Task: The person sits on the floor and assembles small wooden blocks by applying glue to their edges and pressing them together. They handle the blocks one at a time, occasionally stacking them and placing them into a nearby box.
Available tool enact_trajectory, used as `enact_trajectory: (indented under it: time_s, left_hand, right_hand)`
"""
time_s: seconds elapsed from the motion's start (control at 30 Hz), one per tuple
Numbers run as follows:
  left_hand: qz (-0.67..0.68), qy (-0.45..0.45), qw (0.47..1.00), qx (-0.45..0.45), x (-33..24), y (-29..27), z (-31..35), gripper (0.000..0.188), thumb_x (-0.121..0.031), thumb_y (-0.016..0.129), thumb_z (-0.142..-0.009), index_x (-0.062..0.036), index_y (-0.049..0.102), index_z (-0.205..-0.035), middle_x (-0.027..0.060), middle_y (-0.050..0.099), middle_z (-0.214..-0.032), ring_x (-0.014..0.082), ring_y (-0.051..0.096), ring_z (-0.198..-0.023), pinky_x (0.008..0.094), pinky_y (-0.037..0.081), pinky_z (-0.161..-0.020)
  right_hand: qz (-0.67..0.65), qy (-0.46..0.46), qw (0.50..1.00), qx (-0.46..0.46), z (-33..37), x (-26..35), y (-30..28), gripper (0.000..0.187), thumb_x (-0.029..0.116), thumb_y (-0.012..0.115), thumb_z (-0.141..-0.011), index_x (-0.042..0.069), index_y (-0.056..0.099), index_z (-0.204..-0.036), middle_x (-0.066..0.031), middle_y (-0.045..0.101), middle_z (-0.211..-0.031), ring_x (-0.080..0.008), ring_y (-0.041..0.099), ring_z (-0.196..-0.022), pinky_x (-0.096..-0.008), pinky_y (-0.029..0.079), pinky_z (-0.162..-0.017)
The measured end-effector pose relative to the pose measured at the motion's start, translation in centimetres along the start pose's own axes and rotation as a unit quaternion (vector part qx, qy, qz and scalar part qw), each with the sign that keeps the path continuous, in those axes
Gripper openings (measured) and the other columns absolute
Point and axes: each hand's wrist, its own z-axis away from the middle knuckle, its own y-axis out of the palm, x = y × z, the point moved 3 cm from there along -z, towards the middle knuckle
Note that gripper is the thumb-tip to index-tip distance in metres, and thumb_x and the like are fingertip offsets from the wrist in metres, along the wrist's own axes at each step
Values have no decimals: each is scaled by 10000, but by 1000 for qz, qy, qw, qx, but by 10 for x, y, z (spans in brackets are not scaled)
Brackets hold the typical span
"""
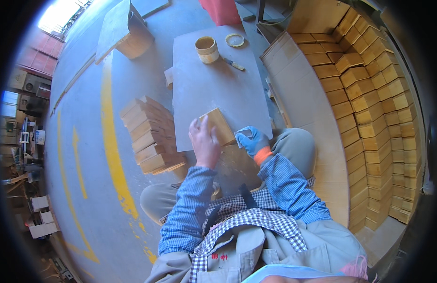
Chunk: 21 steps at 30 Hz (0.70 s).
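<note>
A flat, light-brown wooden block [219, 126] lies tilted near the close end of a grey board-like tabletop [213, 89]. My bare left hand [203, 143] is at the block's left side, its fingers apart and overlapping its edge; it does not appear to grip it. My right hand [257, 145] wears a blue glove with an orange cuff. Its fingers are closed around a small grey flat pad [245, 134], just right of the block. Whether the pad touches the block, I cannot tell.
An open tub [207, 51], its lid [235, 40] and a putty knife [234, 64] sit at the tabletop's far end. Stacked wooden blocks [151, 134] stand on the floor at left. To the right, a large cardboard box [305, 89] holds many rows of blocks [364, 108].
</note>
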Motion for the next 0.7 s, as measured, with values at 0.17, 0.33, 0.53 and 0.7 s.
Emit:
enact_trajectory:
  time_s: [0.17,0.33,0.53,0.7]
  left_hand:
    - [82,-38,996,14,7,33,-41,390,-187,575,-1027,-30,592,-1383,194,568,-1357,381,522,-1271,457,418,-1100]
    - [76,-50,996,-3,8,38,-40,337,-200,563,-1034,-36,633,-1320,163,583,-1284,359,549,-1194,460,439,-1051]
    - [79,-38,996,-4,11,43,-42,294,-204,584,-1015,-53,654,-1258,152,598,-1239,358,553,-1172,467,445,-1020]
    - [85,-33,996,5,9,38,-44,285,-196,594,-1003,-63,652,-1247,148,604,-1214,359,548,-1166,476,430,-1023]
  right_hand:
    - [70,23,997,4,-4,6,0,216,240,764,-903,50,755,-1004,-57,721,-748,-114,661,-652,-302,544,-625]
    - [207,-25,978,-10,3,11,2,200,188,753,-915,15,728,-1014,-95,738,-817,-155,690,-674,-306,554,-634]
    - [371,-163,908,-110,-22,35,28,250,278,750,-875,57,719,-988,-172,741,-861,-397,707,-743,-449,582,-689]
    - [389,-162,902,-98,-98,70,60,226,300,719,-894,83,704,-960,-212,719,-943,-426,700,-871,-477,577,-756]
